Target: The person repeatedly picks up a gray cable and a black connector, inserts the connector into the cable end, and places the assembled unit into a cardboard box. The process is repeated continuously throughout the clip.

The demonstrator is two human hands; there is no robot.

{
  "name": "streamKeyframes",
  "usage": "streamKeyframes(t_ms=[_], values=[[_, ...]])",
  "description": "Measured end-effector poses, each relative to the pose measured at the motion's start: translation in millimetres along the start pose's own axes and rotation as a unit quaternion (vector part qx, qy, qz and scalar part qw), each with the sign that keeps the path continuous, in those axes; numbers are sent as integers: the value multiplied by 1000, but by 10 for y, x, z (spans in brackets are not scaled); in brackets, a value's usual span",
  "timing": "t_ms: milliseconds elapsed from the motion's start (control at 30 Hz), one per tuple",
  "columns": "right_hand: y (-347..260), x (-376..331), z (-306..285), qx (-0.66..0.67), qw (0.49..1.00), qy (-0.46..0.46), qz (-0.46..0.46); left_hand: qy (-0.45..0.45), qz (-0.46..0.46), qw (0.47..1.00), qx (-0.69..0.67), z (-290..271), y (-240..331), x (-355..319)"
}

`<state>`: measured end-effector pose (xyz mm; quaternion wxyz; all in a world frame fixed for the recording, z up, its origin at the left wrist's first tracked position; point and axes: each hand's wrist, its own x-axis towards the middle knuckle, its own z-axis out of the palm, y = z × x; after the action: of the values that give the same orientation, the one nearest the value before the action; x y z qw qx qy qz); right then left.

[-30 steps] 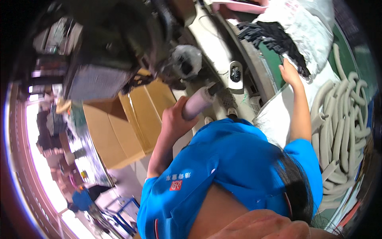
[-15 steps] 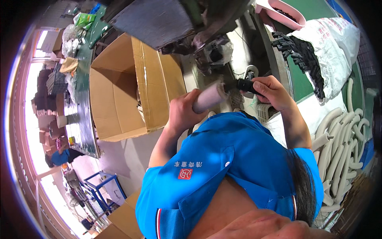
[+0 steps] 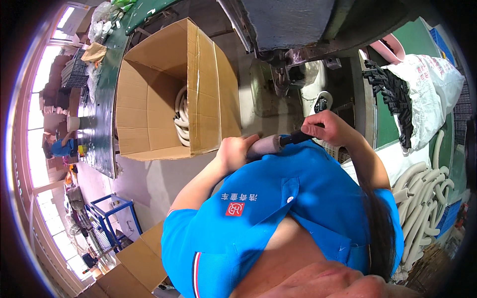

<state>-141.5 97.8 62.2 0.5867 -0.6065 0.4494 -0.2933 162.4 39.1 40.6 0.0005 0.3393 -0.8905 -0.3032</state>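
Close to my chest, my left hand (image 3: 233,153) is wrapped round a pale grey foam-covered tube (image 3: 266,147). A black plastic piece (image 3: 296,137) meets the tube's right end, and my right hand (image 3: 330,127) grips it between thumb and fingers. How deep the piece sits in the tube cannot be made out. To the right, many similar black pieces (image 3: 390,99) spill from a white sack (image 3: 433,82). Nearer on that side lies a heap of pale curved foam tubes (image 3: 420,198).
A large open cardboard box (image 3: 206,94) stands at left with several foam tubes (image 3: 182,119) inside. A metal machine (image 3: 293,25) overhangs ahead. A pink scoop (image 3: 396,48) rests at far right. Green table (image 3: 99,134) and blue frame (image 3: 112,212) are left; a person (image 3: 62,147) is farther off.
Both hands have come closer to my body and lower against the shirt. The black piece, apart from the tube before, now meets its end. My view has shifted.
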Motion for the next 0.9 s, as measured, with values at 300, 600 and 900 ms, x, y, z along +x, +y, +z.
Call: streamKeyframes(t_ms=[300,600,900], values=[[-17,822,-211,-65,918,387,-59,97,-40,994,-32,-400,-210,863],[517,1045,-197,13,865,484,-131,67,-46,996,-34,-479,-287,1042],[1199,1416,-536,-377,750,522,-149,59,-65,996,-14,-586,-329,1116]])
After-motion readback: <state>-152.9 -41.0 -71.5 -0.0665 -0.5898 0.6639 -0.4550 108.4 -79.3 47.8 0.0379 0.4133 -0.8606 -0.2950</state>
